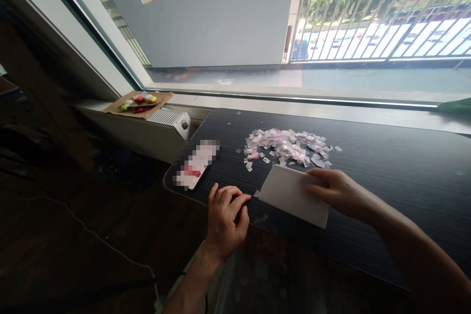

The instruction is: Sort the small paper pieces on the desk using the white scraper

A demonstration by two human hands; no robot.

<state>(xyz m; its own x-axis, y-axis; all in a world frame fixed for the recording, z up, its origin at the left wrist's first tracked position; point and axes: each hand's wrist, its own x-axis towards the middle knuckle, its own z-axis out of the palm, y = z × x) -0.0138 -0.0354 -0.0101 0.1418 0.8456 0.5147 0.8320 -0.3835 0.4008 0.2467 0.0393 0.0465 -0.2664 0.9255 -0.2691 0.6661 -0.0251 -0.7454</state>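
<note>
My right hand (pixel 333 189) grips a flat white rectangular slab (pixel 289 191) by its right end; whether it is a box or a board I cannot tell. The slab lies close to the near edge of the dark table (pixel 382 176). At that edge rests my left hand (pixel 227 213), its fingers bent but apart, with nothing visible in them. The index fingertip points at a small clear scrap (pixel 256 194) beside the slab's left end. Just beyond the slab spreads a heap of small pinkish-white packets (pixel 285 144).
A blurred-out pink and white object (pixel 196 164) lies at the table's left end. Further left, a cardboard sheet (pixel 121 103) with colourful items sits on the sill by a white radiator (pixel 176 120). A window runs behind the table. A white cable (pixel 99 238) crosses the floor.
</note>
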